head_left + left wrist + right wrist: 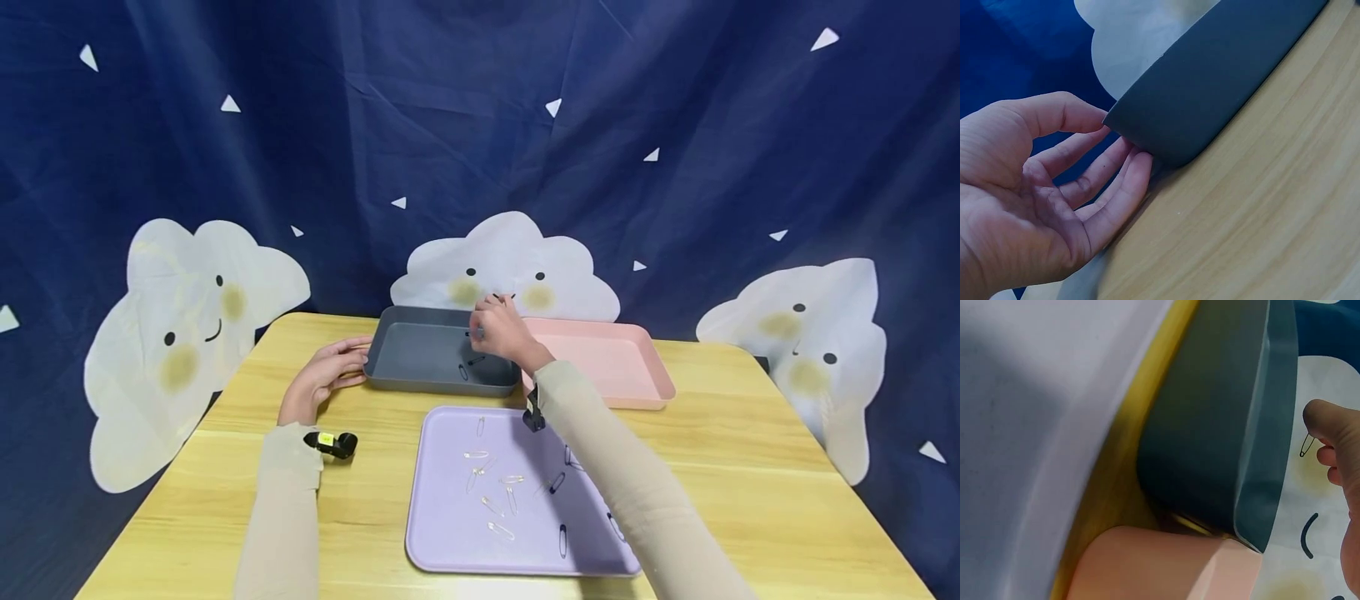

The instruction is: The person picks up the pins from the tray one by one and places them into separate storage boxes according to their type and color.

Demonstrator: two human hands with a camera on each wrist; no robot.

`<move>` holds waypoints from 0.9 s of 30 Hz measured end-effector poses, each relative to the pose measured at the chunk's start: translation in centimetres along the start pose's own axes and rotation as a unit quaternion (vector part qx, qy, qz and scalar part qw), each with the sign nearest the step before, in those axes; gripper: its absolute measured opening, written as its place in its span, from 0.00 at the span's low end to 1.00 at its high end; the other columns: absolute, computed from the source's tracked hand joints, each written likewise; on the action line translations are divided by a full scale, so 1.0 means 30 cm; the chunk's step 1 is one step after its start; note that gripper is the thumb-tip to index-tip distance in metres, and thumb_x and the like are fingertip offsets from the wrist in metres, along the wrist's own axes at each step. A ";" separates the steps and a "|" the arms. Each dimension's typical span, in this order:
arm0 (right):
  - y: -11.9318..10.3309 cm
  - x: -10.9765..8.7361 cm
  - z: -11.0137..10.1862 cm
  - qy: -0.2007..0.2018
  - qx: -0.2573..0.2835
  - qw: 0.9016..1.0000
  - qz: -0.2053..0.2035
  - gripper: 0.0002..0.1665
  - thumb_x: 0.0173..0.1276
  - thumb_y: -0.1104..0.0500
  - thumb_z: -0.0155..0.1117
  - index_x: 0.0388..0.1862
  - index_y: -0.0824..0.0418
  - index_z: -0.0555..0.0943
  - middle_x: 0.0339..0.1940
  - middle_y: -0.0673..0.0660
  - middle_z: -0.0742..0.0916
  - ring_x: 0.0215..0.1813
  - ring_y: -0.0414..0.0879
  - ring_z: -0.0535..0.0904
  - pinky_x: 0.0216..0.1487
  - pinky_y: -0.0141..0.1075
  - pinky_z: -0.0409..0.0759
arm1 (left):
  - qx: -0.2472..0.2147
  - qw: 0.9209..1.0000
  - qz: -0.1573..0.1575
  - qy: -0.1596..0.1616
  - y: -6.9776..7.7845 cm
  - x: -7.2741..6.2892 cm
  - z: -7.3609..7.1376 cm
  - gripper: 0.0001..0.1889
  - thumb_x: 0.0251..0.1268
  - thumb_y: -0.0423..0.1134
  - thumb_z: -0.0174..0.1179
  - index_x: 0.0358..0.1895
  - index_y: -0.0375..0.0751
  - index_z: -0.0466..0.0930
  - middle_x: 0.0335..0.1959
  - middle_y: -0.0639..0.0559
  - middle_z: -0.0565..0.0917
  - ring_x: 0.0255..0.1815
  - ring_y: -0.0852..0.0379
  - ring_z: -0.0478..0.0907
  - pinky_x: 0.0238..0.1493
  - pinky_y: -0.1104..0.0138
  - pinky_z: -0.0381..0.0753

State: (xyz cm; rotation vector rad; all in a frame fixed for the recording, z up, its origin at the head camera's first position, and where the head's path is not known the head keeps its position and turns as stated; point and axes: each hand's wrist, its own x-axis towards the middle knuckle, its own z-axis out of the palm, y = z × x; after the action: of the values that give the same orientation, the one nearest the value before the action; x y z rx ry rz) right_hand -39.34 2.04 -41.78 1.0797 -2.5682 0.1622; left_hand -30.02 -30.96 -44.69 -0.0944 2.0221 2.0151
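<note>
My right hand [501, 329] is raised over the right part of a dark grey tray [416, 387]. Between thumb and fingers it pinches a small safety pin [1306, 445], seen in the right wrist view. My left hand [330, 371] touches the grey tray's left end; in the left wrist view its fingertips rest at the rim and outer wall of the corner. A few black safety pins [462, 372] lie inside the grey tray. In front, a lilac tray [450, 550] bears several gold safety pins [501, 531] and several black safety pins [562, 542], partly under my right forearm.
A pink tray [600, 362] stands right beside the grey one, partly behind my right wrist. All the trays sit on a wooden table [360, 533]. Behind its far edge hangs a dark blue curtain [465, 125] with white clouds and triangles.
</note>
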 end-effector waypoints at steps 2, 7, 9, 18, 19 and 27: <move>0.002 0.001 0.008 0.000 -0.008 1.000 -0.004 0.05 0.60 0.58 0.72 0.26 0.52 0.85 0.33 0.49 0.83 0.42 0.49 0.73 0.58 0.51 0.70 | -0.003 1.000 0.001 0.001 -0.005 0.004 -0.002 0.33 0.74 0.28 0.53 0.80 0.32 0.55 0.62 0.48 0.80 0.49 0.61 0.85 0.52 0.66 0.85; 0.005 0.001 0.024 -0.004 -0.011 1.000 0.000 0.04 0.60 0.58 0.72 0.26 0.52 0.85 0.34 0.49 0.83 0.42 0.49 0.72 0.55 0.48 0.68 | -0.008 1.000 0.005 0.002 -0.041 0.039 -0.017 0.33 0.75 0.28 0.53 0.80 0.33 0.55 0.57 0.54 0.82 0.47 0.63 0.85 0.46 0.69 0.85; 0.005 0.002 0.028 -0.009 -0.010 1.000 0.006 0.04 0.60 0.59 0.72 0.27 0.53 0.85 0.34 0.49 0.83 0.43 0.49 0.73 0.55 0.48 0.67 | -0.008 1.000 0.007 0.003 -0.056 0.053 -0.024 0.32 0.75 0.29 0.54 0.80 0.35 0.56 0.57 0.55 0.82 0.47 0.63 0.85 0.46 0.69 0.85; 0.015 0.001 0.039 -0.035 -0.003 0.999 0.028 0.03 0.62 0.59 0.71 0.28 0.55 0.86 0.36 0.51 0.84 0.45 0.50 0.73 0.55 0.49 0.66 | 0.001 1.000 0.007 0.007 -0.079 0.067 -0.034 0.32 0.76 0.30 0.55 0.80 0.37 0.57 0.62 0.51 0.80 0.47 0.65 0.85 0.47 0.69 0.85; 0.017 0.000 0.039 -0.037 -0.002 0.999 0.031 0.02 0.62 0.59 0.70 0.29 0.55 0.86 0.37 0.51 0.85 0.45 0.50 0.73 0.56 0.49 0.66 | 0.003 1.000 0.008 0.008 -0.079 0.067 -0.034 0.32 0.76 0.30 0.54 0.80 0.37 0.57 0.62 0.50 0.80 0.47 0.65 0.85 0.47 0.69 0.85; 0.036 -0.004 0.034 -0.057 0.000 0.997 0.049 0.06 0.62 0.58 0.70 0.38 0.56 0.87 0.43 0.53 0.85 0.50 0.51 0.75 0.61 0.53 0.68 | 0.011 1.000 0.010 0.009 -0.074 0.072 -0.034 0.32 0.76 0.31 0.53 0.80 0.38 0.57 0.70 0.42 0.74 0.48 0.64 0.85 0.50 0.68 0.85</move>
State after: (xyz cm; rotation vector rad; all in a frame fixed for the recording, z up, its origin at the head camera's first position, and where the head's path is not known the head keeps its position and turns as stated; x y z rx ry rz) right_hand -40.31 2.64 -42.73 0.9905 -2.7253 0.1278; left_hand -31.71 -31.70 -47.39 -0.0874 2.0624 2.0112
